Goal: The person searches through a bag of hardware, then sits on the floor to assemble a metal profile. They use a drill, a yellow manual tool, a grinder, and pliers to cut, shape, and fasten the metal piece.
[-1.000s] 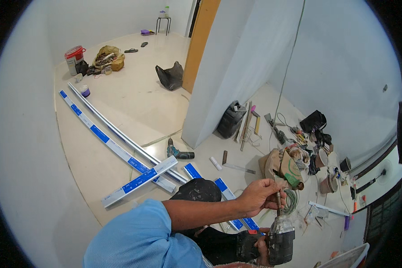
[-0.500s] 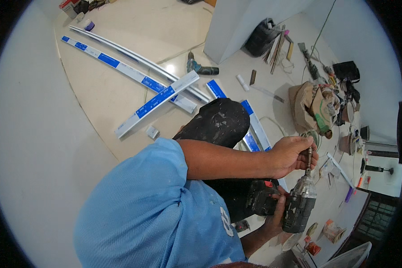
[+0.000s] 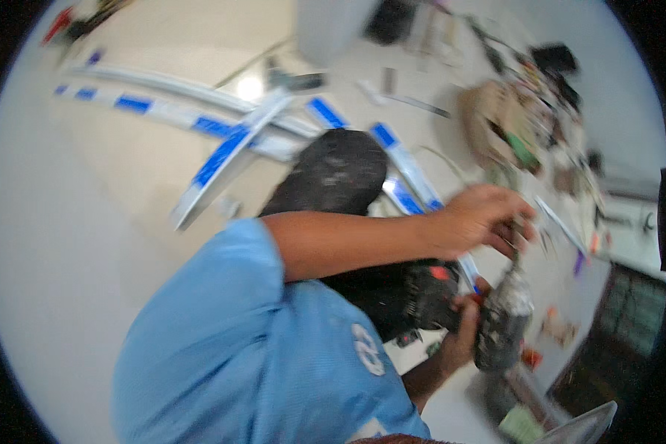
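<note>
Room: pale floor [image 3: 126, 200] fills the middle and upper left of the frame; white wall [image 3: 37, 281] runs down the left side, and a light pillar [image 3: 327, 29] stands at the top centre. Blur softens most edges.
Drill: dark body [image 3: 503, 329] with a silvery front, at the lower right of the frame, its nose toward the top; the battery [image 3: 431, 296] at the end of its grip bears a red patch.
Bit: thin piece [image 3: 517, 257] on the drill's nose, right of centre, partly hidden by fingers.
Left hand: [image 3: 488, 218] reaches in from the left, thumb and fingers pinching the bit; their exact contact is blurred.
Right hand: [image 3: 459, 342] comes up from the lower edge, wrapped round the drill's grip.
Shirt: light blue [image 3: 222, 355], across the lower left and bottom centre.
Knee: dark, pale-spotted cloth [image 3: 333, 174], at the centre, just above the left forearm.
Strips: blue-and-white lengths on the floor; one [image 3: 226, 163] lies slantwise over a longer one [image 3: 166, 111] at the upper left, another [image 3: 403, 163] lies right of the knee.
Second drill: [image 3: 296, 80] on the floor, upper centre, near the pillar.
Sack: brown [image 3: 485, 122], upper right, beside a blurred heap of clutter [image 3: 544, 118].
</note>
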Motion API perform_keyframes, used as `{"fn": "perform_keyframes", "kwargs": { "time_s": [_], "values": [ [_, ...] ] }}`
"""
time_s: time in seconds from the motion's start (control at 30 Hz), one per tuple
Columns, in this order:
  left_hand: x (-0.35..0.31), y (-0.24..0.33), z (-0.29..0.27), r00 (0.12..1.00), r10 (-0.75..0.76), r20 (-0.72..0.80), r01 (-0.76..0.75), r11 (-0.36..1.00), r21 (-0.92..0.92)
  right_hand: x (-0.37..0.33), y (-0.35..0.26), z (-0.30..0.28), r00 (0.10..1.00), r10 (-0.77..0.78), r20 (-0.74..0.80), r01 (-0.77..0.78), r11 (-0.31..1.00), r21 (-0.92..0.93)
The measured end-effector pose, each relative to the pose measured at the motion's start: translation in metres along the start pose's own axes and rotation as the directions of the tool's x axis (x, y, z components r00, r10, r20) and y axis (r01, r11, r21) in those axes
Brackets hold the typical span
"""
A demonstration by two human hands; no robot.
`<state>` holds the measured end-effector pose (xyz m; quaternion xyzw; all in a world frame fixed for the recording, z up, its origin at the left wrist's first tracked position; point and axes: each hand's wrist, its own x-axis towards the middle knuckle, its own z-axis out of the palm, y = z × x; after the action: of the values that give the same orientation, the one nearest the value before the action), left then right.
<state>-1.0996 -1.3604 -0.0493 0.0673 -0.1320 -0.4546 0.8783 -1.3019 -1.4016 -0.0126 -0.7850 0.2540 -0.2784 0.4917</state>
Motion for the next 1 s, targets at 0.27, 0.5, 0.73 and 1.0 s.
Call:
{"fn": "perform_keyframes", "kwargs": {
  "time_s": [0.27,0.5,0.73,1.0],
  "values": [
    [-0.034,0.028,0.010,0.994,-0.105,0.014,0.102,0.981,0.164,0.006,-0.007,-0.005,0.986,0.059,0.156,-0.072,0.994,0.082],
    [-0.119,0.220,-0.229,0.681,0.726,-0.096,0.286,-0.143,0.948,0.003,0.019,-0.042,0.985,-0.026,0.172,-0.042,0.925,0.378],
    [-0.255,0.266,-0.374,0.555,0.683,-0.475,0.822,-0.541,0.181,0.022,0.005,-0.031,0.988,0.150,0.043,-0.154,0.890,0.429],
    [-0.217,0.302,-0.248,0.675,0.500,-0.543,0.718,-0.616,0.325,0.016,0.015,-0.039,0.991,0.060,0.116,-0.083,0.975,0.205]
  ]
}}
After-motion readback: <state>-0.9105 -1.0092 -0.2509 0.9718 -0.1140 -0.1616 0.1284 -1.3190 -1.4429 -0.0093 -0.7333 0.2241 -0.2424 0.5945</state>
